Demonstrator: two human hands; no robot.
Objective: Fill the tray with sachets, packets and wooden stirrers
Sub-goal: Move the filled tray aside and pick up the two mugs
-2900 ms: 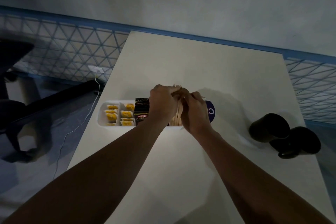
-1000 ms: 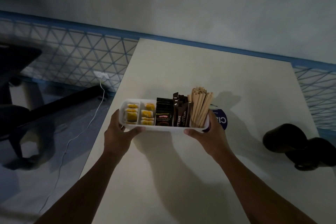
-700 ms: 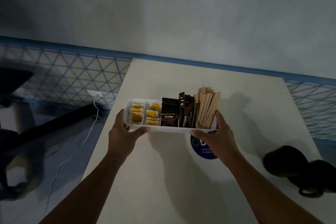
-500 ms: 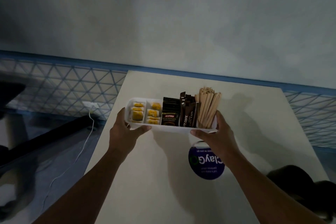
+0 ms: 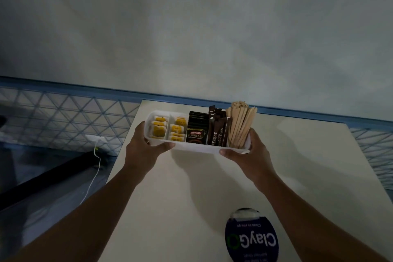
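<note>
Fingers curl around the tray ends: left hand at the sachets, right hand beside the wooden stirrers. Both arms extend forward, tray held above the table.

dim overall, with a cold blue-grey cast. the light is soft and diffuse: the tray throws a broad, fuzzy-edged shadow onto the desk, with fainter ones spreading to the right. print on the packets reads sharp mid-frame. the wall looks mottled and smeary. the floor at left sinks into murk. the blue rail slants and bows from wide-angle bend.
</note>
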